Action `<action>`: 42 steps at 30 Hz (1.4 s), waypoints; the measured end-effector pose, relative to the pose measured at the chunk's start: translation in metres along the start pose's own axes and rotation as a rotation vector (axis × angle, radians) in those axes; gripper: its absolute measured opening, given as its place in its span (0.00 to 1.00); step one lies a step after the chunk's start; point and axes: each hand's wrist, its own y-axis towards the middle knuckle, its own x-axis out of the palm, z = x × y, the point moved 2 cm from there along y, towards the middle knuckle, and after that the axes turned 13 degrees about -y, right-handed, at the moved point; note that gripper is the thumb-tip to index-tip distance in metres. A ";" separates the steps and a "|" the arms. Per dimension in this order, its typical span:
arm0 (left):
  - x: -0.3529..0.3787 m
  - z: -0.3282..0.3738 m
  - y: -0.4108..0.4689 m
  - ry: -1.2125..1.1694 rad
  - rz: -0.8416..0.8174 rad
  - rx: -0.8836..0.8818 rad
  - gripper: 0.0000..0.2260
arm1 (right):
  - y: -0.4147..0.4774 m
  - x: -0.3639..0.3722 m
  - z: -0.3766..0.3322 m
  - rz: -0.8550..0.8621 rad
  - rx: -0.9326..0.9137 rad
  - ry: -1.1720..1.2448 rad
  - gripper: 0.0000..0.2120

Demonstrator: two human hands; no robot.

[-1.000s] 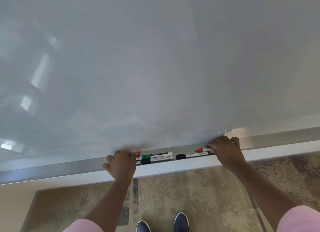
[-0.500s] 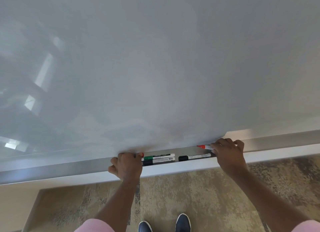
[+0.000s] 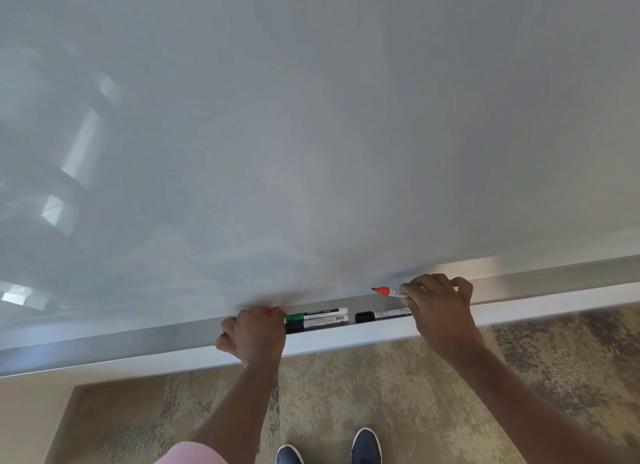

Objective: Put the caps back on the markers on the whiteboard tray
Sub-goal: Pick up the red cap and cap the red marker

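Observation:
My right hand [image 3: 440,311] grips an uncapped red marker [image 3: 389,291], held just above the metal whiteboard tray [image 3: 138,339] with its red tip pointing left. My left hand [image 3: 254,335] is closed over a small red cap [image 3: 272,312] at the tray; only a sliver of red shows above the knuckles. Between the hands, lying in the tray, are a green marker [image 3: 317,314], a black marker [image 3: 317,324] in front of it, and another black marker [image 3: 381,315] to the right.
The large grey whiteboard [image 3: 311,134] fills the upper view. Below the tray runs a white ledge [image 3: 346,339], then patterned carpet [image 3: 381,394] and my dark shoes [image 3: 365,446].
My right hand has lifted the red marker up off the tray and slightly right. My left hand has closed further over the red cap, hiding most of it.

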 end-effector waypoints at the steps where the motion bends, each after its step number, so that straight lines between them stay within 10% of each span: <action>1: -0.003 0.002 -0.002 -0.021 0.009 0.002 0.14 | 0.001 -0.005 -0.005 -0.002 -0.006 0.025 0.11; 13: -0.077 0.012 -0.041 -1.087 -0.442 0.003 0.07 | -0.005 -0.091 -0.085 -0.214 -0.120 0.540 0.12; 30: -0.157 0.004 -0.071 -1.352 -0.665 0.194 0.15 | -0.023 -0.170 -0.142 -0.118 -0.145 0.599 0.12; 42: -0.173 -0.004 -0.068 -1.005 -0.717 0.399 0.08 | -0.027 -0.187 -0.157 -0.029 -0.301 0.285 0.14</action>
